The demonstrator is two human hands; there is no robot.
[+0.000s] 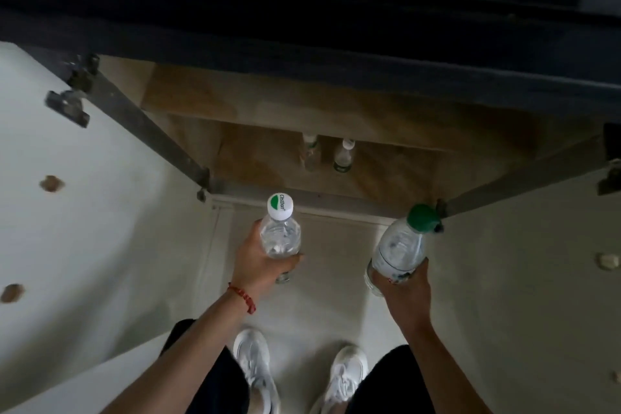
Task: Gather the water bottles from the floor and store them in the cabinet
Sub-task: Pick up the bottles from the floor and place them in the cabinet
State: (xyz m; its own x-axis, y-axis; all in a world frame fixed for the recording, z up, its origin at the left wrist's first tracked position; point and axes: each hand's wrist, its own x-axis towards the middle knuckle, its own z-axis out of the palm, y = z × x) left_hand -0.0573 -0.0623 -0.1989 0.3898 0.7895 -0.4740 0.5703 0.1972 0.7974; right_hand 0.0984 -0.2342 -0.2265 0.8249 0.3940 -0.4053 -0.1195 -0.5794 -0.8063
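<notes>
Left hand point(258, 265) — wrapped around white-capped bottle point(280, 235) | right hand point(408, 286) — clasping green-capped bottle point(400, 250) | 2 bottles point(344, 156) in cabinet point(386, 124)

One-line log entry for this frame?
left hand: white-cap bottle | right hand: green-cap bottle | cabinet: open, two bottles inside

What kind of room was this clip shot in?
Probably a home kitchen or utility area: an open low wooden cabinet under a dark countertop edge, white doors swung open on metal hinges, and a pale tiled floor.
</notes>
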